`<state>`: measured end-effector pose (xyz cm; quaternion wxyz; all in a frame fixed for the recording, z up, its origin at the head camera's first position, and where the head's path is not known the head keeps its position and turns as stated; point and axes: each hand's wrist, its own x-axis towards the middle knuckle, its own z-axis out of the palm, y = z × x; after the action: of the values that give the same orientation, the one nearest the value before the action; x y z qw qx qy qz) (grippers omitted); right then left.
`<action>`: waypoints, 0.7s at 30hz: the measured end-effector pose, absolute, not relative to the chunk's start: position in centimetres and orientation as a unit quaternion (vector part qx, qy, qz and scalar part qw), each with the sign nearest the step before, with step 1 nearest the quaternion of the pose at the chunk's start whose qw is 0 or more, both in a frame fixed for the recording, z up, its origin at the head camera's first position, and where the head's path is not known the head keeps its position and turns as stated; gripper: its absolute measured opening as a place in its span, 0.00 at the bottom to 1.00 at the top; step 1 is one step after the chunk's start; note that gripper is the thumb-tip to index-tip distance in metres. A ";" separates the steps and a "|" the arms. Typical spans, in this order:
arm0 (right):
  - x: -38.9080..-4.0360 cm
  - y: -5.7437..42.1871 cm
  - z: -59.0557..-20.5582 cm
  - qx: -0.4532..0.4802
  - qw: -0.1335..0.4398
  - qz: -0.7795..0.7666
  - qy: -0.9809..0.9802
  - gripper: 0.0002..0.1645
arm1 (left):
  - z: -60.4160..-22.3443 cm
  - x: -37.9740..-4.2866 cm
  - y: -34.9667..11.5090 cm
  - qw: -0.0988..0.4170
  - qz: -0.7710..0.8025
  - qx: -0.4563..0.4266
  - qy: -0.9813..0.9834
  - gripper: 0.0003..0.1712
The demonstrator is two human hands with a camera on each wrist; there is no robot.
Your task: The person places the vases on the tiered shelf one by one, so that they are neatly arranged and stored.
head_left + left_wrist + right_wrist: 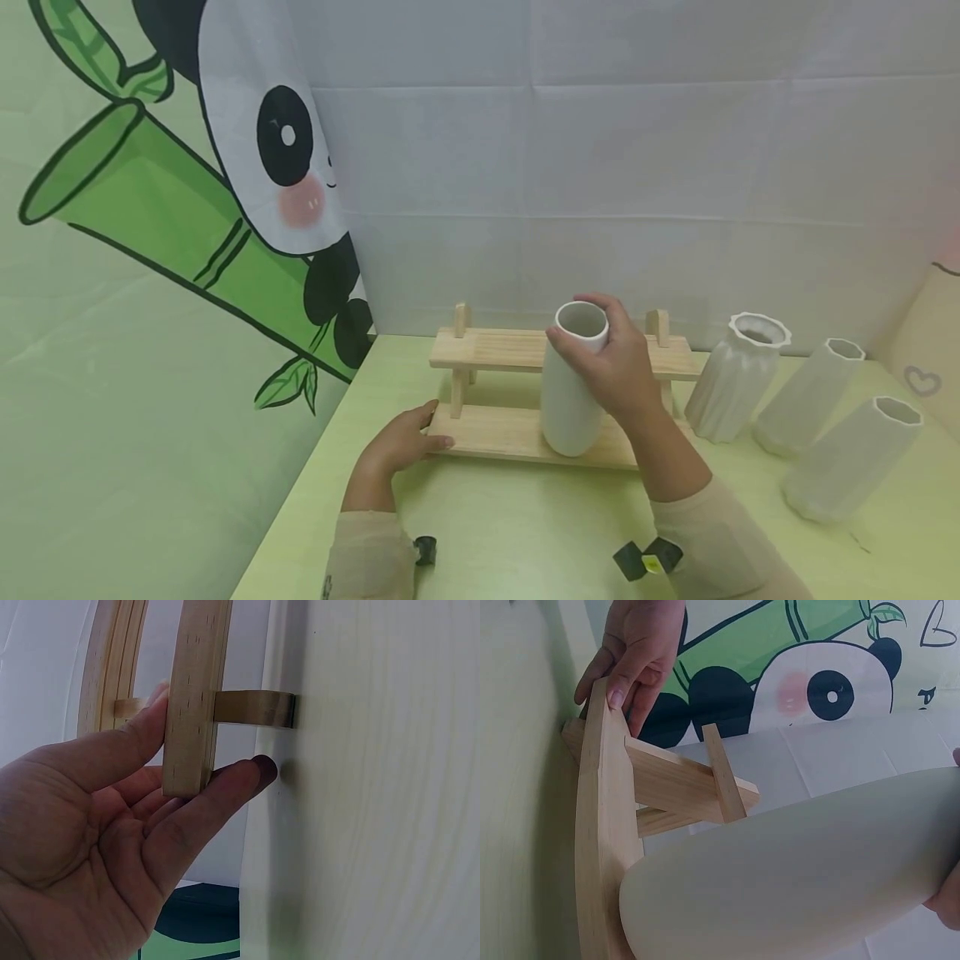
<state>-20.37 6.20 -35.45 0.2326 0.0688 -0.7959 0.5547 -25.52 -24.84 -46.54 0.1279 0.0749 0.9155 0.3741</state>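
My right hand (621, 367) grips a smooth white vase (572, 400) near its rim, thumb on one side and fingers round the other. The vase is upright, and its base meets the lower board of a two-tier wooden shelf stand (487, 429); in the right wrist view the vase (795, 870) touches that board (604, 825). At the stand's left end my left hand (401, 442) holds the lower board, thumb on top and fingers beneath. The left wrist view shows this board (191, 712) between thumb and fingers.
Right of the stand are a fluted white vase (731, 383) with a scalloped rim and two faceted white vases, one behind (810, 400) and one in front (851, 462). All are on the pale table (525, 533). A white cloth (622, 158) hangs behind; a panda-print cloth (150, 350) hangs left.
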 end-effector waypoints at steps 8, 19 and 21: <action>-20.7 5.7 -35.4 0.074 0.227 0.558 -0.795 0.35 | -46.6 -25.5 -24.8 0.128 0.371 0.070 0.917 0.44; -21.2 4.9 -35.4 0.085 0.225 0.562 -0.792 0.34 | -46.7 -25.6 -24.9 0.126 0.363 0.072 0.921 0.45; -21.3 4.7 -35.4 0.089 0.226 0.563 -0.790 0.34 | -46.7 -25.6 -24.8 0.126 0.361 0.071 0.921 0.46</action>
<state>-21.27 4.66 -35.40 0.2259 0.0889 -0.7898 0.5632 -25.60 -24.82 -46.72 0.1257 0.0711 0.9214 0.3608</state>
